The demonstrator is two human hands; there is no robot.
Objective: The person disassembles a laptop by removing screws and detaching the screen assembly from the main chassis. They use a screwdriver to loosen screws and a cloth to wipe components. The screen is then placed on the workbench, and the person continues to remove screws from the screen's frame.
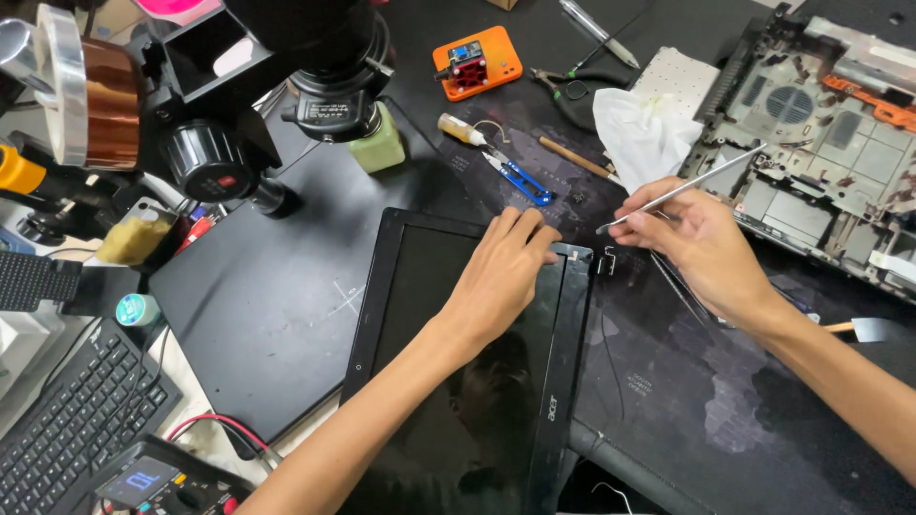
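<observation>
Already the laptop base (821,143) lies stripped open at the far right of the counter (668,381), while the black screen panel (458,381) sits centre, bezel on. Left hand (501,267) presses flat on its far corner, holding nothing. Right hand (701,243) pinches a thin metal pry tool (687,186) beside the hinge.

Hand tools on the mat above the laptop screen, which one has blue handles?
The small snips, lying just beyond the left hand. The pliers further back have dark handles, and the brush has a wooden one.
</observation>
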